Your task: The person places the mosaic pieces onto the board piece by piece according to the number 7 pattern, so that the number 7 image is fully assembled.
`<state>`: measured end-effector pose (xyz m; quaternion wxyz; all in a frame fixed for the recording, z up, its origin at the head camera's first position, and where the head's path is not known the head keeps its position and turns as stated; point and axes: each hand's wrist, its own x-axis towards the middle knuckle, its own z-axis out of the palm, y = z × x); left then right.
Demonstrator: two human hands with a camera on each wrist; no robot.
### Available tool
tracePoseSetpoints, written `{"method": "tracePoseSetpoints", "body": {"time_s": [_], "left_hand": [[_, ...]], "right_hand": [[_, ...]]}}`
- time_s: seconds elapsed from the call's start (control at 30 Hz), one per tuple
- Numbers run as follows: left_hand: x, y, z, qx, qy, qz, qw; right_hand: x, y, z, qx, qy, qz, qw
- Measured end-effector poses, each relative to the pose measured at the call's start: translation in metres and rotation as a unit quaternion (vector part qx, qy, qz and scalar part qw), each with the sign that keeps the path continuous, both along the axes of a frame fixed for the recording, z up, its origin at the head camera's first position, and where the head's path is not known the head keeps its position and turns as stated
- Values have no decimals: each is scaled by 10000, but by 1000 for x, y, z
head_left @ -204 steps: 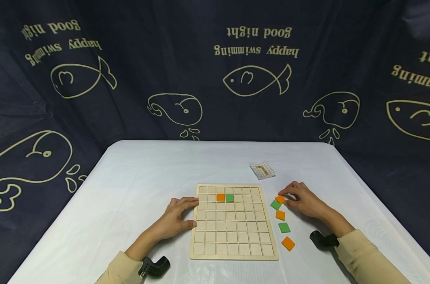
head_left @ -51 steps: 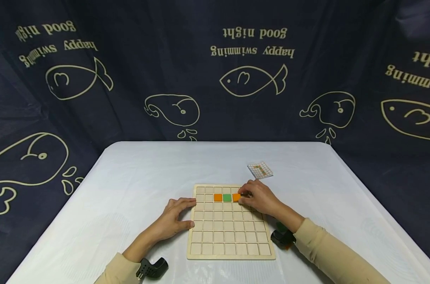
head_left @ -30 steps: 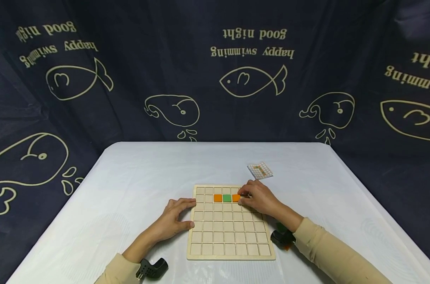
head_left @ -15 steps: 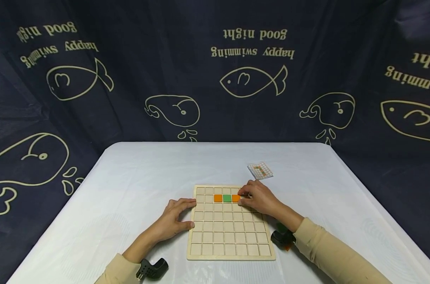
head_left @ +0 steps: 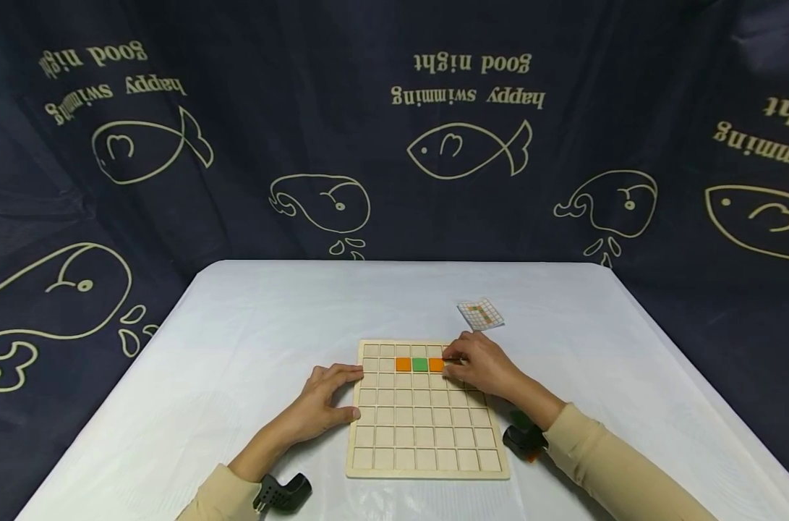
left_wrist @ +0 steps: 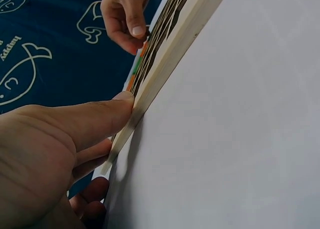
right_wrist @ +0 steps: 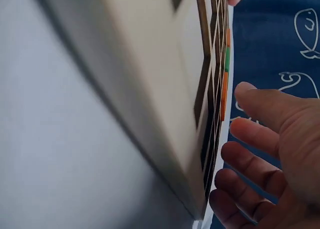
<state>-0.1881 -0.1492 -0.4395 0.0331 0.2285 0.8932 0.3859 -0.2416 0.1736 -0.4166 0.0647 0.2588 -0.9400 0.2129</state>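
A wooden grid board [head_left: 403,416] lies flat on the white table. In its second row from the far side sit an orange tile [head_left: 403,365], a green tile [head_left: 420,365] and another orange tile [head_left: 436,365], side by side. My right hand [head_left: 485,364] hovers at the right end of that row, thumb and forefinger at the last orange tile's edge. The right wrist view shows these fingers [right_wrist: 250,131] spread and not pinching it. My left hand [head_left: 322,405] rests against the board's left edge, with the thumb [left_wrist: 100,119] on the rim.
A small printed pattern card [head_left: 481,314] lies beyond the board's far right corner. Right of the board, a green tile [head_left: 519,418] and an orange tile [head_left: 532,457] show partly behind the right wrist camera [head_left: 524,440]. A dark printed cloth [head_left: 381,217] hangs behind the table.
From the loose tiles at the right, my right hand has brought an orange tile into the row beside the green one. Over the last second it has barely moved. My left hand stays put.
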Motion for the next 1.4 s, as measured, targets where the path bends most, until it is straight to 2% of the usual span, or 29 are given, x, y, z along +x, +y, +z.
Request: {"method": "tracePoseSetpoints", "body": {"time_s": [0.27, 0.47, 0.67, 0.93, 1.4], "left_hand": [[0, 1, 0, 4, 51, 13, 10000], [1, 0, -1, -35, 98, 19, 9999], [1, -2, -2, -59, 104, -60, 9999], [1, -3, -1, -58, 135, -141, 9998], [1, -2, 0, -41, 78, -104, 9999]], "right_hand": [[6, 13, 9, -279, -240, -66, 9993], [10, 26, 15, -366, -154, -132, 9991], [14, 38, 16, -438, -114, -422, 9981], [19, 53, 15, -303, -263, -705, 9967], [19, 90, 4, -73, -522, -551, 9971]]}}
